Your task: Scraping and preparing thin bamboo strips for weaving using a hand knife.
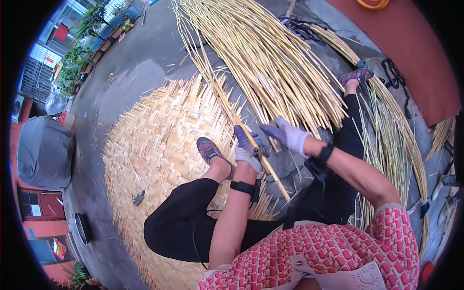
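Note:
My left hand [246,149], in a purple-and-white glove, is closed around long, thin reed stalks [223,104] that slant from the upper left down toward my lap. A small dark tool [262,152] sits against the stalks at that hand; its exact kind is hard to make out. Just to the right, my right hand [288,135] wears a matching glove. Its fingers point left, apart, with nothing visible in them. Beyond both hands lies a big heap of yellow reed stalks [285,72]. Under my left shoe spreads a woven mat [159,130] with ragged strip ends.
Greenish stalks [386,140] and a long bundle [403,125] lie at the right. A red-brown panel [401,43] borders the far right. Grey-covered bulk [46,152] stands at the left, near a dark pan [82,228]. Potted plants [79,63] line the upper left.

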Demonstrator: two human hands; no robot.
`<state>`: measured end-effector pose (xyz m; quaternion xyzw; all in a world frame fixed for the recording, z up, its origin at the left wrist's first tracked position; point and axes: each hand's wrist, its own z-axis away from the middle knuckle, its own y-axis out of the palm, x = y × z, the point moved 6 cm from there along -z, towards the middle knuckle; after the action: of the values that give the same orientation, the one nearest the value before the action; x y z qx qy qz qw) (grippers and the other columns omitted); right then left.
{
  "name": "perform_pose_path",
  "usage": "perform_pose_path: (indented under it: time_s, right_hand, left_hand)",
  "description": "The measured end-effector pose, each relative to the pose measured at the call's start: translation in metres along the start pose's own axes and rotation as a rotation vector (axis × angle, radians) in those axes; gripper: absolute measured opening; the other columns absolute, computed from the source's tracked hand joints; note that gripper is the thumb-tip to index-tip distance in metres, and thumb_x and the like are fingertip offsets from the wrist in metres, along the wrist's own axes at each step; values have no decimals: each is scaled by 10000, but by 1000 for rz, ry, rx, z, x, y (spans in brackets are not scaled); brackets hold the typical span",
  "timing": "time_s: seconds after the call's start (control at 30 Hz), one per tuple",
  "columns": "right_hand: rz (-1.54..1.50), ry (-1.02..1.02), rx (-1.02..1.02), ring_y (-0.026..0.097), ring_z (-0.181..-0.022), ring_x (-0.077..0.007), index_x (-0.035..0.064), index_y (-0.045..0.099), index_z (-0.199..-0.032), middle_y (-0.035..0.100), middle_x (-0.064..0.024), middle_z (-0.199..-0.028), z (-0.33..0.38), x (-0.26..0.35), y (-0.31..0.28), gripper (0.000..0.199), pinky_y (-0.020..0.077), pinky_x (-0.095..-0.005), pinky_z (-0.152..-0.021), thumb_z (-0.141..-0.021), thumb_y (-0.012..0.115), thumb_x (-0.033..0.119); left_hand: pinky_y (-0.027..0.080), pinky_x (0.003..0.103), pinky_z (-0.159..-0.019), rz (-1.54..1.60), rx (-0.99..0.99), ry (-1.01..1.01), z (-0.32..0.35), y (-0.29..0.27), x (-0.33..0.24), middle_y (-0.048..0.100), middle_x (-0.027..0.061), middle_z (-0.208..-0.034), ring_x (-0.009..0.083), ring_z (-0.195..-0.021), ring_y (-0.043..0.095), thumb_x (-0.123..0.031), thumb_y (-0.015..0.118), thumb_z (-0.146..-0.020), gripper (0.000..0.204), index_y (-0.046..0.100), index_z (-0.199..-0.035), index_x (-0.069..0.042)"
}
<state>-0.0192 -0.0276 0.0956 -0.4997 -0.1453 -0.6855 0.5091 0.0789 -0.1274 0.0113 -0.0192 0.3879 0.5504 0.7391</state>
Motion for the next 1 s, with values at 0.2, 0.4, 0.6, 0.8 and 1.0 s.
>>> perform_pose_path:
  time_s: [0.2, 0.4, 0.6, 0.8, 1.0]
  right_hand:
    - [619, -105, -179, 612, -649, -403, 24, 595, -1022, 610, -243, -692, 64, -58, -8, 491, 469, -461, -570, -898, 518, 493]
    - [924, 75, -339, 537, -412, -306, 86, 471, -766, 482, -119, -445, 281, -121, -32, 329, 407, -404, -379, -883, 608, 363]
    - [846, 1030, 11, 592, -644, -344, 85, 579, -804, 594, -137, -646, 564, -246, -2, 366, 459, -468, -654, -762, 702, 427]
    - [622, 301, -549, 534, -1046, -352, -12, 477, -1237, 559, -217, -1145, 351, -191, -32, 779, 418, -408, -902, -687, 769, 456]
    - [448, 282, -561, 520, -527, -171, 56, 568, -957, 559, -109, -606, 312, -184, -17, 144, 404, -345, -498, -933, 555, 197]
  left_hand:
    - [351, 304, -323, 161, 10, -58, -63, 78, 49, 456, 32, -488, 182, -353, 432, -749, 439, -802, 629, 512, -747, -126]
    - [378, 370, -372, 250, 42, -89, -134, 116, 49, 466, 64, -537, 229, -371, 415, -814, 342, -780, 736, 509, -804, -97]
    - [439, 348, -369, 37, 7, 17, -203, 116, -22, 505, 65, -563, 215, -399, 490, -836, 408, -726, 800, 531, -932, -73]
    - [443, 281, -456, 260, 280, 226, -51, 152, 131, 488, -55, -666, 91, -523, 483, -463, 698, -803, 343, 547, -834, -157]
    - [384, 235, -482, 217, 225, 18, -17, 133, 121, 504, -41, -638, 67, -545, 472, -364, 738, -801, 293, 587, -863, -121]
